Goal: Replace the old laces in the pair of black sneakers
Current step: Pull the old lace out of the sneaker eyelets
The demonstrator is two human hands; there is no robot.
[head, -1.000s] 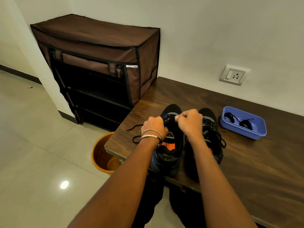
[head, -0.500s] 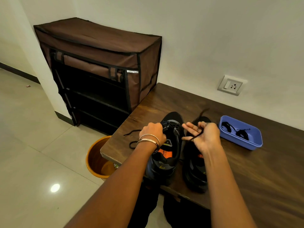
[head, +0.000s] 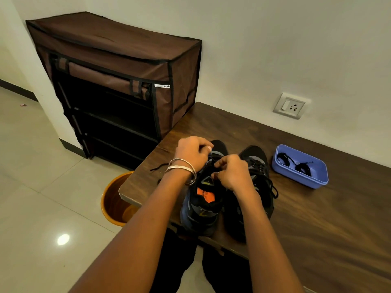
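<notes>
Returning from its open-palmed pull, right hand (head: 233, 173) again pinches lace w/ left hand (head: 193, 154) over left sneaker (head: 203, 199) beside blue tray (head: 300, 178): unlacing prob. continues.

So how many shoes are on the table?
2. One shoe sits under both hands at the table's front edge, its orange insole showing. The other shoe stands right beside it, on the side nearer the blue tray. None seem hidden.
</notes>
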